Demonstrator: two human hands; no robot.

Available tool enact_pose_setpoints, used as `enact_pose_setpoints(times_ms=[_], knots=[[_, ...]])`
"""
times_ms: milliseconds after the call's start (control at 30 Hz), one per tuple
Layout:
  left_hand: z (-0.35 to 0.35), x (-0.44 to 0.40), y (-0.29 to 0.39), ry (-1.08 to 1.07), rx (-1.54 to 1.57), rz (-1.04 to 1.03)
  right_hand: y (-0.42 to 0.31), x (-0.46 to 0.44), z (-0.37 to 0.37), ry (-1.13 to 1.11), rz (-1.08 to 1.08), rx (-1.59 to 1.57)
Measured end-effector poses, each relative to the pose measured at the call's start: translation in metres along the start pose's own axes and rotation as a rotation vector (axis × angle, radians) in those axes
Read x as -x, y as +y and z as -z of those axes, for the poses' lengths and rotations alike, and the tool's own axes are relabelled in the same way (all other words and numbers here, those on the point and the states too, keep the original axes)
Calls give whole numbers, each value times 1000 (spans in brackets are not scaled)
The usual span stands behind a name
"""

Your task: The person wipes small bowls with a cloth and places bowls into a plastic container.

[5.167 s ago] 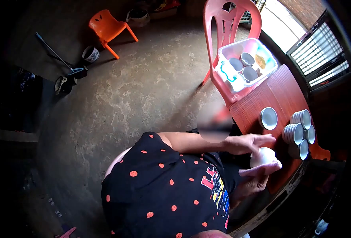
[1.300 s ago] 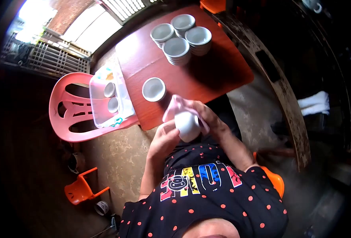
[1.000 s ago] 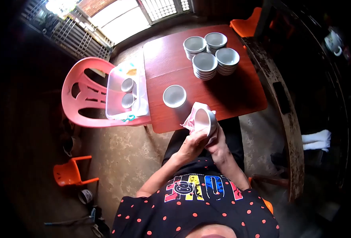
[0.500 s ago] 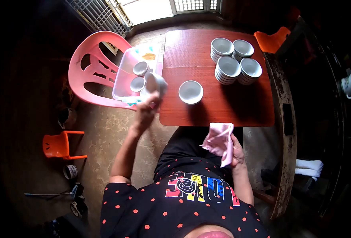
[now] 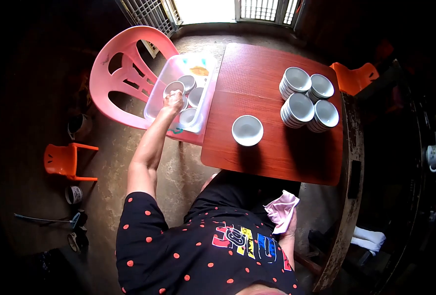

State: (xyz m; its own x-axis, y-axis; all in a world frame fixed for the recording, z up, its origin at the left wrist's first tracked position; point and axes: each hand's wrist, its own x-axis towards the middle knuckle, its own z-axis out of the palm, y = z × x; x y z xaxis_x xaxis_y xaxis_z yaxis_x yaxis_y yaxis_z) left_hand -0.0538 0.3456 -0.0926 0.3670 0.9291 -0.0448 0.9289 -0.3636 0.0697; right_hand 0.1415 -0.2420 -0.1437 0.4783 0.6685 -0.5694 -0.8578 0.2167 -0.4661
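Inside the clear plastic bin, my left hand grips the rim of a white bowl, with several other bowls around it. My right hand is low by my lap, closed on a pink cloth. A single white bowl stands upright near the front left of the red-brown table. Four stacks of bowls, among them a front stack, stand close together at the table's right side.
The bin rests on a pink chair against the table's left edge. A small orange chair and a patterned pot are on the floor at left. A worn wooden beam runs along the right, near another orange chair.
My left hand has carried the bowl from beside the table's left edge into the bin. My right hand, still with the cloth, is lower in view. The camera view has shifted.
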Motion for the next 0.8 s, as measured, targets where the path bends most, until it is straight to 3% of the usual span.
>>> enact_pose_setpoints(times_ms=[233, 333, 467, 800], knots=[[-30, -19, -1, -219, -78, 90, 3, -7, 14, -8, -32, -166], [-49, -28, -14, -205, -84, 78, -3, -4, -7, 42, -46, -177], [-9, 0, 22, -293, -18, 104, -8, 0, -25, 80, -47, -97], [-30, -7, 6, -421, -12, 79, -6, 8, -33, 80, -57, -237]])
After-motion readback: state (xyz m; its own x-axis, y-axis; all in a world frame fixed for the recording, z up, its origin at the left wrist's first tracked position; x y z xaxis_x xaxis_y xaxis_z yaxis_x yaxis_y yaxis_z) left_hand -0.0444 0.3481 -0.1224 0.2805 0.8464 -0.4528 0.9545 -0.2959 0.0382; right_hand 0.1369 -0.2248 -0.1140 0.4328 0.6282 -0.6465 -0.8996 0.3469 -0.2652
